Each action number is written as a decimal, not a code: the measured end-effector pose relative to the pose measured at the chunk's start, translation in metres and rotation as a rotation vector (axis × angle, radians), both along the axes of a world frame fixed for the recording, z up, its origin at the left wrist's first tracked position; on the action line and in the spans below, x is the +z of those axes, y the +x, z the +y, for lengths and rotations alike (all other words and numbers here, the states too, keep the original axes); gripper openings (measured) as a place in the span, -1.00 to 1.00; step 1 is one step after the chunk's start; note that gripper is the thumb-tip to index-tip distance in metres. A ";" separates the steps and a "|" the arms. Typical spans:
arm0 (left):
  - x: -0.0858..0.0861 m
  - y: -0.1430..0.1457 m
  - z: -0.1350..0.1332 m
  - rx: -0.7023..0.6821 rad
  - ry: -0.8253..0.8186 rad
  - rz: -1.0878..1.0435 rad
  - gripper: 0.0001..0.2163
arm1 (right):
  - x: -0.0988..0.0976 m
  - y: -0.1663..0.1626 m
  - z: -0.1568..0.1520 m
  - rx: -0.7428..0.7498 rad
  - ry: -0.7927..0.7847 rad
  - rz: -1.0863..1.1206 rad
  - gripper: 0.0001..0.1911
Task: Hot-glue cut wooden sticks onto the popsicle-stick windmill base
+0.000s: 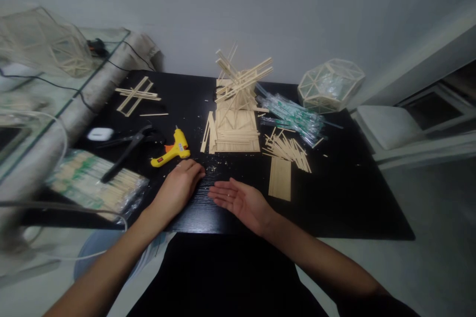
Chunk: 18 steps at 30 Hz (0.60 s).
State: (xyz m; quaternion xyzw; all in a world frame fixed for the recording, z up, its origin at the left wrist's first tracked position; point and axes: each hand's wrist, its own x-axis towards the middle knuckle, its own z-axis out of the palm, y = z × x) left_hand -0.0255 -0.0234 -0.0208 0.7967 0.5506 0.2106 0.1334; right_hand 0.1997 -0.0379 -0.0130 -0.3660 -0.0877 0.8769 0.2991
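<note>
Left hand point(182, 181), fingers loosely curled, grip cannot be told; right hand point(243, 203), palm showing, fingers extended, empty. Yellow glue gun point(177, 149), on black worktop point(345, 198) just beyond left hand; stray knuckles might knock it.

The head camera looks forward and down from the near side of the tabletop point(345, 198), close above it, facing the wall point(278, 5) behind; left of it, the view seems blurred.
</note>
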 end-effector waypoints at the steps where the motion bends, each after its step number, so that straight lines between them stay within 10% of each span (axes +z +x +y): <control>1: -0.001 0.001 0.001 -0.007 0.007 0.039 -0.83 | -0.001 0.000 0.000 -0.003 0.002 0.003 -0.59; 6: 0.000 0.004 0.002 -0.027 0.037 0.147 -0.79 | -0.001 -0.001 0.002 -0.018 0.003 0.007 -0.59; 14: 0.034 0.021 -0.016 -0.255 -0.062 -0.245 -0.82 | 0.001 -0.004 0.006 -0.070 -0.041 0.048 -0.57; 18: 0.026 0.007 -0.011 -0.117 -0.015 -0.227 -0.82 | 0.002 -0.002 0.007 -0.034 -0.047 0.054 -0.55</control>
